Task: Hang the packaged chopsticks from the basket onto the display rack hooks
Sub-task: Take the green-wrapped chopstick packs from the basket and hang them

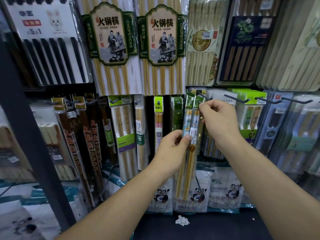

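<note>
Right hand (221, 122): my fingers (203, 105) pinch the top right corner of the green header card (197, 101) on the packaged chopsticks (188, 118). Grasping, not released.

Left hand (171, 149): thumb and fingers are curled round the middle of the same bundle, thumb on the barcode sticker (194, 134). It looks like two packs held together, side by side. I can't be sure.

Key relation: the pack's long axis runs near vertical, header up at my right fingers. The stick tips hang down past my left fingers and lean a little to my left.

The target hook (206, 96) sits just above my right fingers, touching or nearly touching the header. Its dark wire runs toward me, with the upturned tip just above and right of my fingertips. There is a dark spot in the header, probably the hang hole. I can't tell if the wire is through it yet.

My read: the right hand is nearer the hook and does the threading, while the left only steadies the body. The header needs to be lifted over the tip and pushed back along the wire.

Further out: more hooks (237, 99) to the right of my right hand. Hot-pot chopstick packs (110, 49) hang above and left. Panda-print packs (199, 194) stand below my left hand. The basket is not in view.
</note>
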### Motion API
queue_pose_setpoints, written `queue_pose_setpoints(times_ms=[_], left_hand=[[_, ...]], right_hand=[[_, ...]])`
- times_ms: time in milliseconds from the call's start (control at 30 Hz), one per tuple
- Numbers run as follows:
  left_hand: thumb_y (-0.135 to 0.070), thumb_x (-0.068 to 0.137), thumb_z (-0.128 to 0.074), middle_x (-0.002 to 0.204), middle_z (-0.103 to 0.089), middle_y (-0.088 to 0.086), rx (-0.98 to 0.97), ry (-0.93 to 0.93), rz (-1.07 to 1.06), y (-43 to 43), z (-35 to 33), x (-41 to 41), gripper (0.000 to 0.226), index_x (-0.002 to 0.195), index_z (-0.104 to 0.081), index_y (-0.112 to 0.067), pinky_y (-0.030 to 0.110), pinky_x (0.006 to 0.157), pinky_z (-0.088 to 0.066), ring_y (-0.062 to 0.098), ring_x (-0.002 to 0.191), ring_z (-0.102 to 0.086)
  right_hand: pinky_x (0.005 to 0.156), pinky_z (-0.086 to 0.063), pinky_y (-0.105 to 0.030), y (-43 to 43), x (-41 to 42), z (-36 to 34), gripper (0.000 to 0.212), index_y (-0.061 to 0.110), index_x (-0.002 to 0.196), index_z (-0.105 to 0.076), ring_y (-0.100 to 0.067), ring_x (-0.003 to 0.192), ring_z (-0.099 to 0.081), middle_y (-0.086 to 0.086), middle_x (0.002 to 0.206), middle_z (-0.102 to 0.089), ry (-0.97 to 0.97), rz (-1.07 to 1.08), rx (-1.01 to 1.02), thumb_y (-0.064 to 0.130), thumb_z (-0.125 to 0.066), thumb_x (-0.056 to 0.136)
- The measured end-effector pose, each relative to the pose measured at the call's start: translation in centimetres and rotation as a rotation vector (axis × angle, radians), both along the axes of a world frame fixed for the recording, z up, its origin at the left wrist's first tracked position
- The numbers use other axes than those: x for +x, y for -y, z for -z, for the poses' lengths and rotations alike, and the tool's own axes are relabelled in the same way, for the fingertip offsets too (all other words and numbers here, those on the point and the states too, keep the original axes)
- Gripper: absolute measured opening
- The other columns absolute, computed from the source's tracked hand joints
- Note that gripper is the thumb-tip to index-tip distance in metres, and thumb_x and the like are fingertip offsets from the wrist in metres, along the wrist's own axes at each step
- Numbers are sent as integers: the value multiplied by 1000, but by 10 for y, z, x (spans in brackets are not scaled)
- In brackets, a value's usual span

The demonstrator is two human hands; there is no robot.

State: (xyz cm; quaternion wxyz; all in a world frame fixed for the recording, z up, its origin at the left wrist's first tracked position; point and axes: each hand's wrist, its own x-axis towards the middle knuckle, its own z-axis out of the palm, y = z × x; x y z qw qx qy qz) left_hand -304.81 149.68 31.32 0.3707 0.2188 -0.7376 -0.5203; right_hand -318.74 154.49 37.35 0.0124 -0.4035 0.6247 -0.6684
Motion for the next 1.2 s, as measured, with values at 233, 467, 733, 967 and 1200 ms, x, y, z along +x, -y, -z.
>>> queue_pose_setpoints(times_ms=[233, 467, 733, 967, 1200], left_hand=[[-32, 106, -57, 75, -59, -7, 53, -25, 3, 2, 7, 2, 25, 89, -68, -17, 19, 70, -53, 7, 71, -57], [-28, 104, -61, 72, -55, -9, 5, -35, 0, 3, 10, 13, 20, 87, -69, -20, 14, 67, -43, 3, 68, -52], [-24, 100, -66, 91, -62, 4, 12, -22, 61, 1, 7, 9, 7, 106, -70, -23, 25, 75, -52, 12, 81, -58], [-29, 102, -64, 88, -66, 6, -81, -20, 62, 0, 1, 3, 6, 100, -70, -31, 30, 73, -55, 11, 79, -60], [-26, 102, -62, 92, -61, 3, -104, 56, 39, -2, -2, -6, 8, 110, -63, -27, 56, 82, -59, 29, 88, -64]], right_hand=[[58, -42, -23, 0, -3, 4, 22, 15, 75, -71, 2, 49, -49, 15, 50, -56, -53, 52, 66, 27, -64, 94], [59, -43, -18, -8, -2, 10, 16, 21, 81, -68, 6, 58, -54, 10, 67, -62, -72, 114, 30, 32, -70, 92], [58, -45, -9, -20, 13, 17, 19, 29, 82, -72, 2, 63, -58, 11, 73, -69, -61, -25, -28, 28, -62, 98], [54, -46, -16, -15, 10, 7, 24, 19, 79, -70, -7, 58, -54, 5, 62, -59, -15, -67, -7, 28, -61, 100], [49, -37, -14, -6, 3, -2, 33, 7, 77, -64, -4, 48, -41, -1, 61, -52, 0, -22, -4, 31, -60, 99]])
